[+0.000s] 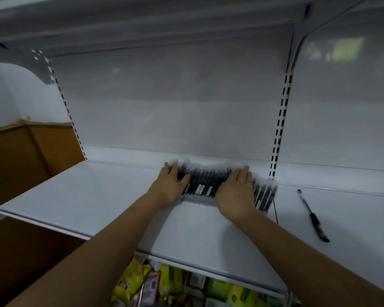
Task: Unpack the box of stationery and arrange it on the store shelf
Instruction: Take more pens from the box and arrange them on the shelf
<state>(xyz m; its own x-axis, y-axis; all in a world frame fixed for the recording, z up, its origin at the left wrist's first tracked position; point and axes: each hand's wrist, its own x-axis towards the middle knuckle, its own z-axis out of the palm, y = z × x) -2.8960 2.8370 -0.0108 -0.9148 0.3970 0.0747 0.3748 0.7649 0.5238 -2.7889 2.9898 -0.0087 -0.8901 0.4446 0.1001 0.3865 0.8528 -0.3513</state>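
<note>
A row of black pens lies side by side at the back of the white shelf. The left hand rests flat at the row's left end, and the right hand lies flat on the pens, neither grasping. One loose pen lies well apart to the right.

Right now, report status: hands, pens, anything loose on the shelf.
Both hands flat on the row of pens: left hand at its left end, right hand pressing on top. One loose pen apart to the right on the shelf. Nothing blocking.
</note>
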